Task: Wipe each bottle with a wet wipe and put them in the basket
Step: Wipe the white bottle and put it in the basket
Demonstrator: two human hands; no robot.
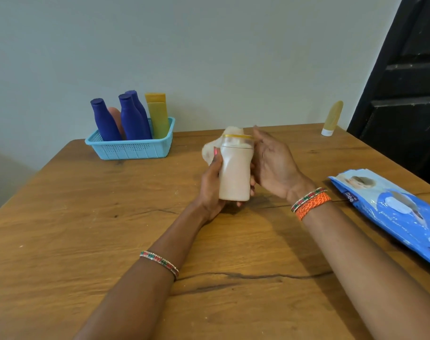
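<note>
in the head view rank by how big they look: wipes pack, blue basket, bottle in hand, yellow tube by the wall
1. wipes pack, nearest the camera
2. blue basket
3. pale pink bottle
4. yellow tube, farthest, so its true size is unsure

A wooden table (86, 229) fills the lower view, its top marked by a long dark crack (245, 276) toward 6 o'clock. Behind it a pale grey-green wall (209, 45) spans 12 o'clock. At 2 o'clock stands a black panelled surface (410, 82), possibly a door, its detail lost in shadow.
</note>
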